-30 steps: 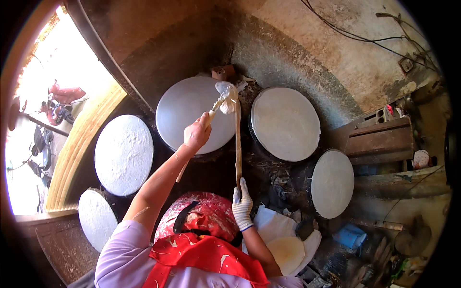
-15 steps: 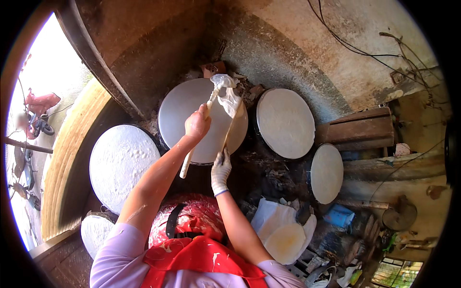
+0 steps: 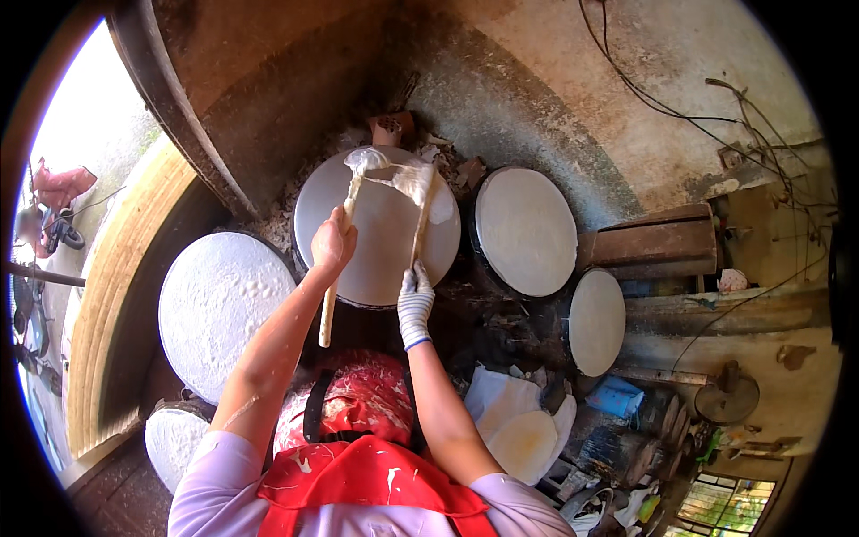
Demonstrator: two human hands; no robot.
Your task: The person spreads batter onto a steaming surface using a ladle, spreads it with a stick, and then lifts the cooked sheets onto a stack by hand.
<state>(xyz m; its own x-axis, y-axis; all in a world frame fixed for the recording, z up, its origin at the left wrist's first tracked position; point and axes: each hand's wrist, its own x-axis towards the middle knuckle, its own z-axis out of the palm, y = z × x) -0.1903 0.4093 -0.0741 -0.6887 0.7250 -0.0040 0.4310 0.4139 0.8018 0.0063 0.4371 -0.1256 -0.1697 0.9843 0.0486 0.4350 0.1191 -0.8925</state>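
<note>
Both sticks have swung up over the round steaming plate [image 3: 376,233] at top center. The bare left hand [image 3: 333,243] grips the ladle stick [image 3: 344,224], the gloved right hand [image 3: 414,300] clenches the thin stick [image 3: 420,228], and the wet sheet [image 3: 407,179] now hangs between them, looks like it's peeling off.

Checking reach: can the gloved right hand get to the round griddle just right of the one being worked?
Probably yes. The right hand grips a stick at the middle griddle; the right-hand griddle sits adjacent, its top bare, nothing between, though the stick occupies the hand.
</note>
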